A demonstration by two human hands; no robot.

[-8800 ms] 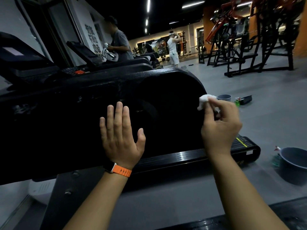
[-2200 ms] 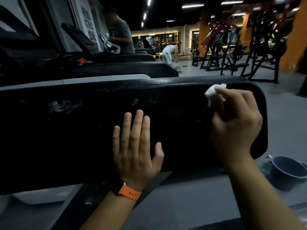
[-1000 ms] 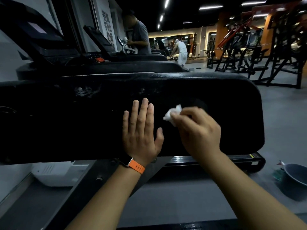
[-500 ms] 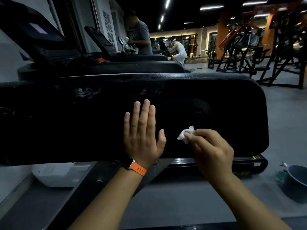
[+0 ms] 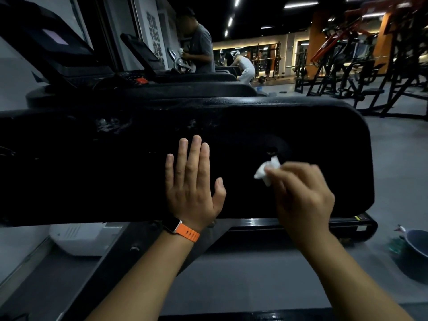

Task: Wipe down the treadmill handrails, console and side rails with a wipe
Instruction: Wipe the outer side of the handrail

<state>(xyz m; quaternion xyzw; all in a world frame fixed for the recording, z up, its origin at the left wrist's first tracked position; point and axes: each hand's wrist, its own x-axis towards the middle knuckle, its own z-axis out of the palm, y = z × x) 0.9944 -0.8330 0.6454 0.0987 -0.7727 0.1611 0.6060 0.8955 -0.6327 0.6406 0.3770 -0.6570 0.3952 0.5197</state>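
A broad black treadmill handrail panel stretches across the view, with pale scuffs near its upper edge. My left hand lies flat on the panel's middle, fingers straight, an orange-strapped watch on the wrist. My right hand pinches a crumpled white wipe and presses it on the panel, just below a small round recess. The treadmill's console rises at the upper left. Its black side rail runs low along the deck under the panel.
A grey bucket stands on the floor at the right edge. Another treadmill lies behind, where a person in grey stands. Weight racks fill the back right. A white object sits below the panel at the left.
My right hand has carried the wipe rightward over the panel, from beside my left hand's thumb to below the round recess. My left hand has stayed flat in place.
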